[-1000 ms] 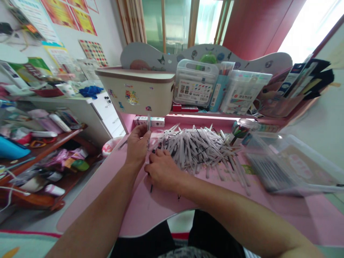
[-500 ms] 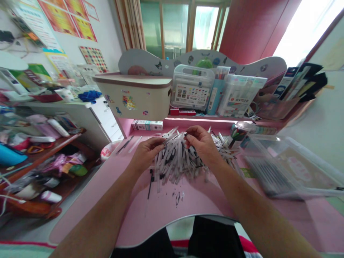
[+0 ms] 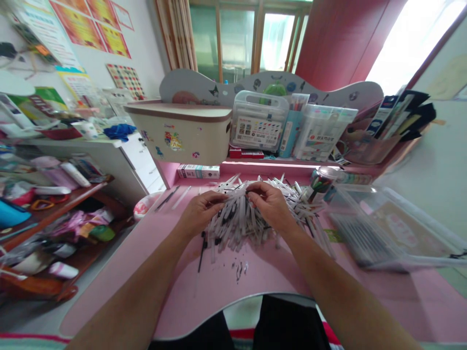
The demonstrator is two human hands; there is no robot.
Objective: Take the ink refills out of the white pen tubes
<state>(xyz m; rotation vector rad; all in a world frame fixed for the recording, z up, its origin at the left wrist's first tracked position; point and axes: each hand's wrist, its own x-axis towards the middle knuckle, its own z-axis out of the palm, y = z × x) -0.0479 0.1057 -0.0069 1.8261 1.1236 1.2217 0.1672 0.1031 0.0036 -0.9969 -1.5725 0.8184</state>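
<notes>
A heap of slim white and translucent pens point(image 3: 242, 221), some with black ends, lies on the pink desk. Over its back part, my left hand point(image 3: 200, 211) pinches a pale pen between thumb and fingers, the pen pointing to the right. Facing it, my right hand point(image 3: 272, 204) has its thumb and fingertips closed on a small black piece that looks like a pen cap. This piece is at or very near the pen's right end; whether they touch I cannot tell. A thin black rod point(image 3: 202, 253) and small dark scraps point(image 3: 239, 271) lie in front of the heap.
To the right stand a clear plastic box point(image 3: 408, 265) and a jar of pens point(image 3: 321, 182). A lidded cream bin point(image 3: 182, 138) and marker cases point(image 3: 259, 121) fill the shelf behind. At the left are a few separate sticks point(image 3: 168, 198) and a waste bin point(image 3: 144, 206).
My hands have come closer together, the right one moving slightly down and left with the black piece towards the pen in my left hand. The camera view has shifted a little.
</notes>
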